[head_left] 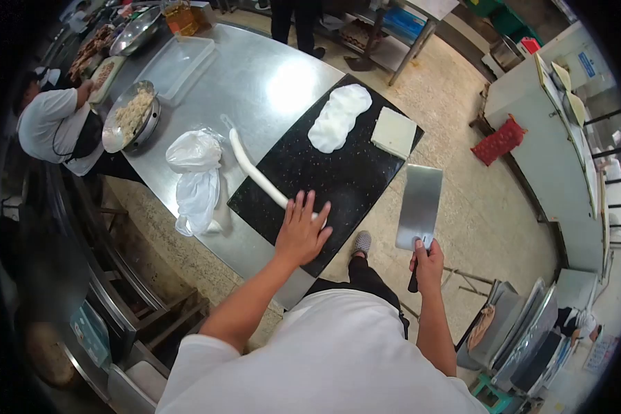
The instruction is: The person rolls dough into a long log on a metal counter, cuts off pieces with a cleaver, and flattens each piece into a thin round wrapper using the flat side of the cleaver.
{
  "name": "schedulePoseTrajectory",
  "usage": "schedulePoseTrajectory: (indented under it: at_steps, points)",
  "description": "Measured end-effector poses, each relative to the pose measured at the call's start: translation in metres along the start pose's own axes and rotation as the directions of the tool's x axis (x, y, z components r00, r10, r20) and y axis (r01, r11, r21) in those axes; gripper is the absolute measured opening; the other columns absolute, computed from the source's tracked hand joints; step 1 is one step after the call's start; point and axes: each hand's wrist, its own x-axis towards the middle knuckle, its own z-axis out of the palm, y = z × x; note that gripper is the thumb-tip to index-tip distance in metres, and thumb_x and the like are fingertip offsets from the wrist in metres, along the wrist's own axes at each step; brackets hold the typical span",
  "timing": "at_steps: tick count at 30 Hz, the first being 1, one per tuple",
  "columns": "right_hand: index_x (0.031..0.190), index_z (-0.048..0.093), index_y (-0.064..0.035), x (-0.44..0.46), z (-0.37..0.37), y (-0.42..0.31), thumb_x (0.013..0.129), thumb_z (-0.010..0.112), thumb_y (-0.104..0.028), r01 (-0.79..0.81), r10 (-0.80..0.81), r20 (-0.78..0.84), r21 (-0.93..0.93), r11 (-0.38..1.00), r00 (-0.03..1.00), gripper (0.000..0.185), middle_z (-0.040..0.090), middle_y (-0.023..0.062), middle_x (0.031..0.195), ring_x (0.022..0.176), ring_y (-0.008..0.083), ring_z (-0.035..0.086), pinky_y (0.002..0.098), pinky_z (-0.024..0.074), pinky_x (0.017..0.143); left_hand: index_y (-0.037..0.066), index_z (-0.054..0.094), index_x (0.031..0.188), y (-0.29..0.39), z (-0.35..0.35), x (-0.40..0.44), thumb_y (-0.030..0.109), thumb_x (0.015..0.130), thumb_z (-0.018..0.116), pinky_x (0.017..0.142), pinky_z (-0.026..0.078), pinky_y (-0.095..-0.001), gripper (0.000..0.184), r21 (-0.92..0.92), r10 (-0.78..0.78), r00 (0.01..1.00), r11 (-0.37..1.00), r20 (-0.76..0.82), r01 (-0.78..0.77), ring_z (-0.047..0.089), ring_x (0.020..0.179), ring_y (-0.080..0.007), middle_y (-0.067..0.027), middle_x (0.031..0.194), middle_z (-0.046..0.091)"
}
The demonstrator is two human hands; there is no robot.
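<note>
My left hand (301, 231) lies flat, fingers spread, over the near end of a long white dough rope (259, 177). The rope runs across the black speckled board (303, 165) and onto the steel table beyond its left edge. My right hand (428, 265) grips the black handle of a cleaver (419, 205), its broad blade pointing away from me, out past the board's right edge. A lumpy white dough mass (339, 119) rests on the far part of the board. Beside it sits a stack of pale square sheets (393, 132) at the board's right corner.
Plastic bags (196, 172) lie left of the board on the steel table (248, 69). Farther left are a metal bowl (147, 127) of crumbly pale food and a clear plastic tray (176, 65). A co-worker (58, 124) stands at the table's left side. A red sack (499, 140) leans at right.
</note>
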Motion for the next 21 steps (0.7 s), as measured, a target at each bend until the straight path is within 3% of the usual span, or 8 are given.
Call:
schedulePoseTrajectory:
  at_steps: [2, 4, 9, 12, 13, 15, 20, 21]
  points:
    - [0.101, 0.058, -0.005, 0.017, -0.011, -0.007, 0.106, 0.061, -0.021, 0.024, -0.025, 0.033, 0.038, 0.999, 0.999, 0.017, 0.053, -0.0009, 0.066, 0.052, 0.0081, 0.05, 0.0251, 0.0421, 0.048, 0.017, 0.051, 0.154, 0.007, -0.001, -0.035, 0.046, 0.102, 0.057, 0.124, 0.022, -0.0621, 0.06, 0.021, -0.047, 0.997, 0.999, 0.054, 0.046, 0.026, 0.152, -0.0526, -0.0295, 0.163, 0.032]
    - [0.106, 0.06, -0.0036, 0.039, -0.019, -0.022, 0.106, 0.061, -0.02, 0.169, -0.181, 0.043, 0.19, 0.967, 0.983, 0.016, 0.056, 0.0012, 0.071, 0.056, 0.0095, 0.054, 0.0257, 0.0449, 0.051, 0.018, 0.05, 0.155, 0.018, -0.006, -0.049, 0.048, 0.101, 0.058, 0.124, 0.022, -0.0619, 0.062, 0.058, -0.11, 0.987, 0.993, 0.119, 0.104, 0.024, 0.152, -0.0547, -0.0317, 0.164, 0.028]
    - [0.107, 0.06, -0.0023, 0.118, -0.016, -0.056, 0.107, 0.06, -0.025, 0.311, -0.404, 0.113, 0.464, 0.83, 0.908, 0.022, 0.058, 0.0037, 0.074, 0.061, 0.0121, 0.058, 0.0274, 0.0487, 0.055, 0.019, 0.05, 0.155, 0.02, 0.001, 0.035, 0.053, 0.101, 0.057, 0.124, 0.022, -0.0608, 0.065, 0.126, -0.193, 0.98, 0.975, 0.056, 0.185, 0.025, 0.154, -0.0495, -0.0282, 0.164, 0.032]
    - [0.099, 0.058, -0.0041, 0.179, 0.022, -0.048, 0.108, 0.058, -0.034, 0.19, -0.295, 0.205, 0.416, 0.889, 0.933, 0.031, 0.059, 0.0035, 0.073, 0.06, 0.0141, 0.059, 0.0297, 0.0512, 0.058, 0.015, 0.05, 0.154, 0.021, 0.018, 0.098, 0.056, 0.102, 0.052, 0.124, 0.02, -0.0609, 0.067, 0.212, -0.308, 0.951, 0.927, -0.038, 0.309, 0.026, 0.154, -0.0476, -0.0249, 0.165, 0.033]
    - [0.099, 0.056, -0.0072, 0.198, 0.034, -0.035, 0.107, 0.059, -0.035, -0.023, -0.102, 0.293, 0.395, 0.919, 0.951, 0.029, 0.057, 0.0029, 0.071, 0.058, 0.0144, 0.057, 0.0308, 0.0499, 0.054, 0.013, 0.05, 0.154, 0.022, 0.026, 0.109, 0.056, 0.103, 0.051, 0.124, 0.019, -0.0614, 0.067, 0.226, -0.346, 0.934, 0.906, -0.093, 0.358, 0.026, 0.154, -0.0469, -0.024, 0.165, 0.033]
    - [0.101, 0.054, -0.0097, 0.225, 0.042, -0.012, 0.106, 0.06, -0.035, -0.322, 0.248, 0.393, 0.134, 0.937, 0.886, 0.027, 0.053, 0.0024, 0.069, 0.054, 0.0143, 0.055, 0.0323, 0.0475, 0.049, 0.011, 0.049, 0.154, 0.029, 0.027, 0.107, 0.056, 0.103, 0.05, 0.124, 0.019, -0.062, 0.068, 0.238, -0.396, 0.901, 0.871, -0.176, 0.429, 0.027, 0.154, -0.0463, -0.0232, 0.165, 0.033]
    - [0.101, 0.052, -0.0104, 0.2, 0.023, -0.034, 0.105, 0.061, -0.036, -0.271, 0.191, 0.437, 0.128, 0.954, 0.879, 0.028, 0.051, 0.0021, 0.066, 0.049, 0.0129, 0.052, 0.03, 0.044, 0.043, 0.012, 0.049, 0.154, 0.066, 0.019, 0.001, 0.05, 0.103, 0.054, 0.123, 0.016, -0.066, 0.064, 0.237, -0.486, 0.869, 0.837, -0.088, 0.493, 0.023, 0.155, -0.0454, -0.0239, 0.166, 0.031]
    - [0.101, 0.052, -0.0096, 0.195, 0.016, -0.036, 0.105, 0.061, -0.037, -0.202, 0.09, 0.443, 0.213, 0.956, 0.892, 0.029, 0.052, 0.0023, 0.066, 0.049, 0.0127, 0.052, 0.0292, 0.0441, 0.043, 0.015, 0.052, 0.153, 0.077, 0.01, -0.014, 0.049, 0.101, 0.057, 0.12, 0.024, -0.0637, 0.062, 0.324, -0.491, 0.866, 0.808, -0.093, 0.493, 0.031, 0.151, -0.0452, -0.0243, 0.161, 0.036]
